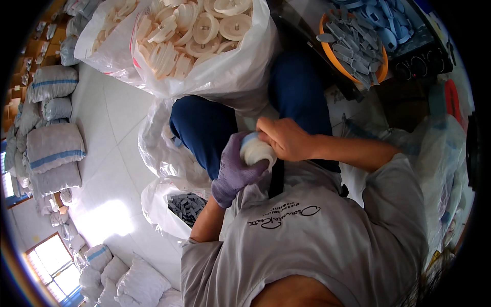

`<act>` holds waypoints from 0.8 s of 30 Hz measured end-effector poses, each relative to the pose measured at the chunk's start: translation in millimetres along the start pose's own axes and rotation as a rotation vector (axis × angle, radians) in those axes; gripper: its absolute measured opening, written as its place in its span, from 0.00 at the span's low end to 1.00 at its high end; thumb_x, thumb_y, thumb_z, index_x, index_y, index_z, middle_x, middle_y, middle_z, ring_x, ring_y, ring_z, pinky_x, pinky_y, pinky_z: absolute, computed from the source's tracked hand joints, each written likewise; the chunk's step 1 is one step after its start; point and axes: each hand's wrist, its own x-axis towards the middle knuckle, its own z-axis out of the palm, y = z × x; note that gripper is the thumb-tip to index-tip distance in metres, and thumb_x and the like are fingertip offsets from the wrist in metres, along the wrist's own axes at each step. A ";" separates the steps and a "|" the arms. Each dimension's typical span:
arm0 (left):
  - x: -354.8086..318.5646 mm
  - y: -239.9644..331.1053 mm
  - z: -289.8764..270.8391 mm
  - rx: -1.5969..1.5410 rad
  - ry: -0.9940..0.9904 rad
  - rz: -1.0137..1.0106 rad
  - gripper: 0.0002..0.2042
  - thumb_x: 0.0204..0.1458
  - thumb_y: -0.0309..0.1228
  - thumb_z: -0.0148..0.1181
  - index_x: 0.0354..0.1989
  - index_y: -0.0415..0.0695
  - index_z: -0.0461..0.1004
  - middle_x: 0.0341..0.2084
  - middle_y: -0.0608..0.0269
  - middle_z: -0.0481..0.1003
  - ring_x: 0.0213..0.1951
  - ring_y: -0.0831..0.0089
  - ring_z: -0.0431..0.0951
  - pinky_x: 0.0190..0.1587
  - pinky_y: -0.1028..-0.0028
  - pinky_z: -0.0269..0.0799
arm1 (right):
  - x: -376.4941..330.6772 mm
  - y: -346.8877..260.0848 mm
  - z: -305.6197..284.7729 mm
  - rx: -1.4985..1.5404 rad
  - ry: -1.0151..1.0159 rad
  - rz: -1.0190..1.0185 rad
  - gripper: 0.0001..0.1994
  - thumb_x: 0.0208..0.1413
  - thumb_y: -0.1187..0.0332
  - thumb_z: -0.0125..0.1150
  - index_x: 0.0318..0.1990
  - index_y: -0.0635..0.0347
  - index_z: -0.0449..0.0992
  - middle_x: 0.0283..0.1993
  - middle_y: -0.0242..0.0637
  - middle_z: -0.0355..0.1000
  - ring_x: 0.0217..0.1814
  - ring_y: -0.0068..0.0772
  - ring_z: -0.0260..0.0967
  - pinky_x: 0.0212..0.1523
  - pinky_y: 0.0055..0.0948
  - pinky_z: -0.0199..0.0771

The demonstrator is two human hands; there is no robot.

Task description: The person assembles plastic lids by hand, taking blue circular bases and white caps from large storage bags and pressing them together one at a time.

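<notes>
Between my knees, my left hand (236, 171), in a purple knit glove, wraps round a white round plastic part (257, 153). A pale blue piece (249, 138) shows at its far edge. My bare right hand (289, 139) is closed against the right side of the same part, its fingertips partly hidden. Past my knees stands a white plastic bag (250, 66) full of similar cream-white round parts (204, 30), some with a metal pin at the centre.
An orange bowl (382, 71) of grey flat pieces (353, 46) is at the far right, beside blue oval pieces (386, 20). Left of my lap sits a bag (153, 202) of dark grey pieces (189, 207). Stuffed white sacks (55, 146) line the left side of the tiled floor (110, 123).
</notes>
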 end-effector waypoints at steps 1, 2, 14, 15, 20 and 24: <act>3.7 0.6 -0.4 -0.076 0.062 -0.004 0.31 0.35 0.34 0.71 0.50 0.36 0.66 0.37 0.51 0.74 0.39 0.64 0.77 0.45 0.67 0.73 | 9.7 -2.8 1.1 0.114 0.100 0.015 0.09 0.61 0.66 0.53 0.33 0.62 0.64 0.26 0.44 0.68 0.28 0.44 0.70 0.28 0.38 0.66; 5.1 8.8 1.3 -0.066 0.155 0.026 0.32 0.35 0.33 0.72 0.51 0.37 0.65 0.39 0.51 0.73 0.41 0.65 0.76 0.47 0.67 0.72 | 18.5 -5.5 2.5 0.229 0.200 0.030 0.12 0.62 0.64 0.53 0.30 0.61 0.65 0.24 0.41 0.68 0.26 0.40 0.69 0.27 0.36 0.65; 16.9 10.7 26.4 0.312 0.488 0.403 0.28 0.35 0.28 0.69 0.48 0.37 0.66 0.37 0.50 0.71 0.36 0.55 0.74 0.43 0.63 0.70 | 48.9 15.0 37.1 0.799 0.378 0.157 0.16 0.65 0.62 0.43 0.25 0.59 0.67 0.25 0.26 0.62 0.29 0.14 0.58 0.33 0.20 0.59; 18.6 10.5 27.6 0.317 0.497 0.415 0.28 0.35 0.28 0.69 0.48 0.37 0.66 0.37 0.50 0.71 0.36 0.55 0.74 0.43 0.63 0.70 | 50.0 15.9 36.7 0.796 0.365 0.182 0.16 0.64 0.62 0.44 0.25 0.59 0.67 0.25 0.25 0.62 0.29 0.14 0.58 0.33 0.20 0.59; 19.2 0.0 31.0 0.201 0.515 0.348 0.29 0.36 0.29 0.69 0.49 0.36 0.65 0.39 0.49 0.71 0.40 0.57 0.74 0.45 0.63 0.70 | 54.0 14.7 40.8 0.869 0.369 0.308 0.15 0.63 0.61 0.47 0.25 0.57 0.68 0.24 0.25 0.61 0.28 0.15 0.57 0.32 0.20 0.59; 10.8 10.8 21.9 0.196 0.359 0.087 0.34 0.36 0.34 0.73 0.52 0.36 0.64 0.43 0.49 0.72 0.45 0.59 0.75 0.48 0.65 0.71 | 41.4 2.8 22.0 0.516 0.344 0.251 0.16 0.64 0.60 0.46 0.26 0.58 0.64 0.23 0.26 0.56 0.28 0.18 0.54 0.31 0.25 0.58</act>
